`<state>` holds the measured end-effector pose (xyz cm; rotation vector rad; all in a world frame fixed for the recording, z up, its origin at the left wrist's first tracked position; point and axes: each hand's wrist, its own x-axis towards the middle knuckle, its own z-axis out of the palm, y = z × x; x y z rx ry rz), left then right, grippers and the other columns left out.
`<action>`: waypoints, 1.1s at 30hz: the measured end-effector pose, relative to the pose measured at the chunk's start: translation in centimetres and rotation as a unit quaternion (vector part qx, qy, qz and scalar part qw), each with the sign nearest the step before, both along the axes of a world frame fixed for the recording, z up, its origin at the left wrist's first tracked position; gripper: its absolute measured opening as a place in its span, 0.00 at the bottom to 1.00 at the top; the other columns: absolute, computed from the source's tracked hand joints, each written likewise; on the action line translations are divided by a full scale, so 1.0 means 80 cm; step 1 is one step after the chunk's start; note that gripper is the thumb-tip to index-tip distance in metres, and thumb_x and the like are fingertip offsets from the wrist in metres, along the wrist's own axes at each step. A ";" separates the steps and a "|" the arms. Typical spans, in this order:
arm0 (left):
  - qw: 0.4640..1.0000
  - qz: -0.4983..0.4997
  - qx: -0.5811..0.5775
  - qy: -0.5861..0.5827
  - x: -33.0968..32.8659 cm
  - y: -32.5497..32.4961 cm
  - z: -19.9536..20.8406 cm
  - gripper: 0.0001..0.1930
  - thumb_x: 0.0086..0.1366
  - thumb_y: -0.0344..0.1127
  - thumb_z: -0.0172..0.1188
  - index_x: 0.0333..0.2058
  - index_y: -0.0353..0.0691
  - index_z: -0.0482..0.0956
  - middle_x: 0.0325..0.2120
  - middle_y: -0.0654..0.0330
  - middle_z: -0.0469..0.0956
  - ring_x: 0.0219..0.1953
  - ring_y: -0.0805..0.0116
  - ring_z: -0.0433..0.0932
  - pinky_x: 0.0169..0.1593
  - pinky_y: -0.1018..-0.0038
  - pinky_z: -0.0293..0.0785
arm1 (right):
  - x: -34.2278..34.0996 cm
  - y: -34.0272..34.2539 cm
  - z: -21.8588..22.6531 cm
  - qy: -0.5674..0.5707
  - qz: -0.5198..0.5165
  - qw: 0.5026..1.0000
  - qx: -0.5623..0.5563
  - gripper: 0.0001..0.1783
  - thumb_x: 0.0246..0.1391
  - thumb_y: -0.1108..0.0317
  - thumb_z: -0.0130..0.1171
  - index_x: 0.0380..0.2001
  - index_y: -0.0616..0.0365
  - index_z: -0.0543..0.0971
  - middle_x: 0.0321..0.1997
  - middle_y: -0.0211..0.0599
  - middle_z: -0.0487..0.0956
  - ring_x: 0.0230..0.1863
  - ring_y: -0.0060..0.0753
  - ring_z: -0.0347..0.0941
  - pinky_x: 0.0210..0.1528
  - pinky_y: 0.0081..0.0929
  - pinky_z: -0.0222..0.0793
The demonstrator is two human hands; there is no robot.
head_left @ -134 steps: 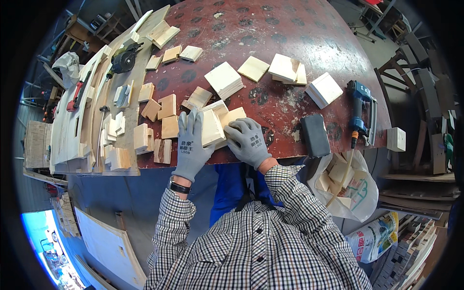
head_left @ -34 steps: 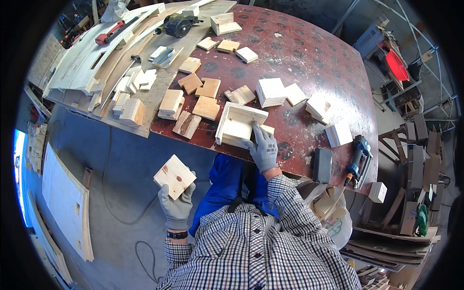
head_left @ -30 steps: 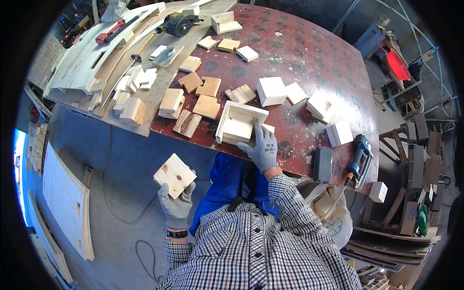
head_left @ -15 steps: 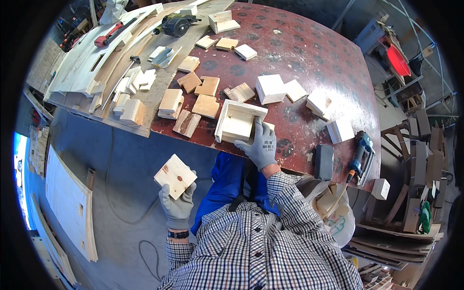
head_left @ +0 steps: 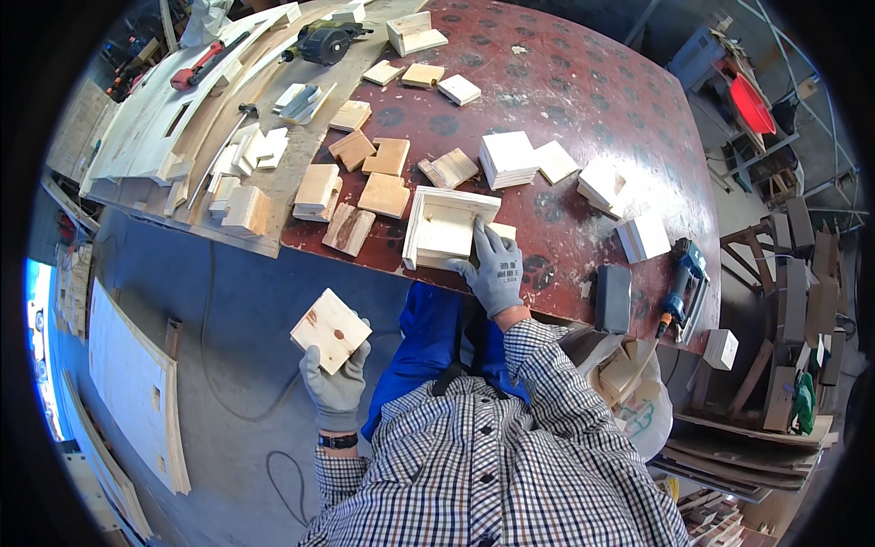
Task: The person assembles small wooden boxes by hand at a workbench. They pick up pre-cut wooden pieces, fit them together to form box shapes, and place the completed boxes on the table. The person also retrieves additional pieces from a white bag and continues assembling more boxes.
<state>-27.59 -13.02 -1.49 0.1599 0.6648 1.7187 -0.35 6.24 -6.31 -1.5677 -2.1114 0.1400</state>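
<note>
My left hand [head_left: 334, 387], in a grey glove, grips a square wooden board [head_left: 330, 330] with a dark knot, held up in front of the table edge. At the near edge of the table sits a small open wooden box [head_left: 445, 235] with raised sides. My right hand [head_left: 497, 271], gloved too, holds the box at its right end, fingers reaching inside and thumb at the near side. A pale wood piece [head_left: 503, 232] shows partly beside those fingers; the rest is hidden.
Cut wood blocks [head_left: 384, 195] lie around the box on the red table [head_left: 583, 100]. A dark grey block [head_left: 612, 298] and a nail gun [head_left: 682, 287] rest at the right edge. A circular saw [head_left: 326, 44] stands far left. Below hangs a bag of offcuts [head_left: 629, 383].
The view has shifted slightly. Both hands keep their holds on the board and the box.
</note>
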 end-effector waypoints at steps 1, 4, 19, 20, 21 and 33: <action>1.000 -0.002 -0.002 -0.001 0.000 0.001 0.000 0.45 0.70 0.51 0.63 0.76 0.35 0.54 0.66 0.36 0.69 0.66 0.36 0.74 0.54 0.59 0.89 | 0.001 0.000 0.000 0.001 0.002 1.000 0.004 0.53 0.52 0.36 0.71 0.73 0.57 0.69 0.65 0.40 0.78 0.54 0.50 0.75 0.58 0.46 0.69; 1.000 -0.009 -0.007 -0.001 0.000 0.004 -0.002 0.44 0.71 0.51 0.63 0.76 0.35 0.54 0.66 0.37 0.70 0.66 0.37 0.74 0.54 0.59 0.89 | 0.003 0.002 -0.003 0.006 0.002 1.000 -0.003 0.54 0.52 0.35 0.71 0.73 0.57 0.69 0.65 0.41 0.79 0.55 0.52 0.75 0.59 0.47 0.69; 0.590 -0.112 0.150 0.786 0.077 0.069 0.050 0.44 0.57 0.37 0.75 0.69 0.28 0.65 0.65 0.42 0.72 0.64 0.44 0.77 0.62 0.61 0.80 | 0.025 -0.133 0.142 0.538 0.041 0.711 -0.450 0.40 0.74 0.52 0.56 0.77 0.67 0.57 0.56 0.44 0.81 0.48 0.26 0.79 0.47 0.23 0.78; 0.546 -0.142 0.166 0.809 0.087 0.075 0.046 0.45 0.56 0.38 0.75 0.70 0.29 0.65 0.66 0.41 0.70 0.67 0.43 0.74 0.64 0.60 0.79 | 0.025 -0.144 0.150 0.546 0.013 0.710 -0.444 0.43 0.72 0.52 0.59 0.77 0.67 0.56 0.57 0.46 0.81 0.50 0.26 0.78 0.47 0.23 0.78; 0.499 -0.169 0.188 0.829 0.099 0.085 0.043 0.46 0.56 0.39 0.76 0.70 0.31 0.65 0.68 0.41 0.69 0.69 0.42 0.71 0.65 0.59 0.78 | 0.027 -0.150 0.155 0.555 -0.013 0.710 -0.433 0.46 0.70 0.52 0.62 0.77 0.68 0.55 0.57 0.48 0.80 0.51 0.26 0.78 0.47 0.22 0.78; 0.340 -0.156 0.285 0.883 0.150 0.163 0.064 0.51 0.56 0.51 0.73 0.74 0.39 0.62 0.74 0.44 0.59 0.77 0.39 0.53 0.78 0.44 0.50 | 0.140 -0.128 0.067 0.656 -0.221 0.702 -0.165 0.36 0.55 0.75 0.65 0.68 0.66 0.69 0.44 0.37 0.82 0.41 0.24 0.79 0.38 0.21 0.78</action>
